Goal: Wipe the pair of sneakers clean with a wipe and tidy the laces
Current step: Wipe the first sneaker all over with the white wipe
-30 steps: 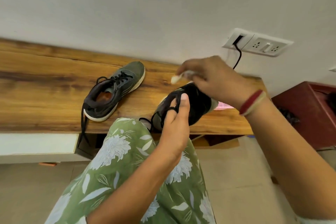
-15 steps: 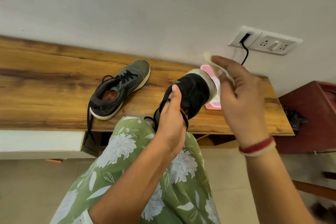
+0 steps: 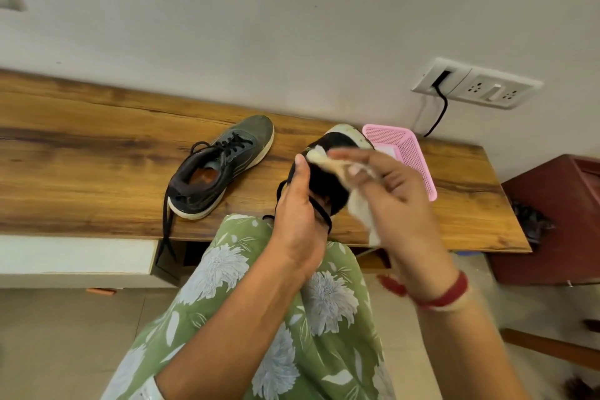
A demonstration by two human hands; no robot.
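Black sneaker (image 3: 328, 178) raised over knee, toe up; left hand (image 3: 298, 224) fingers wrapped round its heel end. Blurred right hand (image 3: 389, 191) fingers clutch white wipe (image 3: 360, 208) against sneaker side. Second sneaker (image 3: 220, 169) lies on wooden tabletop (image 3: 81, 156), lace dangling off front edge.

The surface (image 3: 81, 156) is showing streaky brown wood grain. The resting sneaker (image 3: 224, 169) is showing grey-green, with black laces (image 3: 233, 143) and white sole (image 3: 261, 156); the held sneaker (image 3: 328, 185) is showing black. The wipe (image 3: 363, 214) is looking white, the basket (image 3: 412, 156) pink. The person is wearing green white-flowered cloth (image 3: 227, 269) and a red bangle (image 3: 448, 297).
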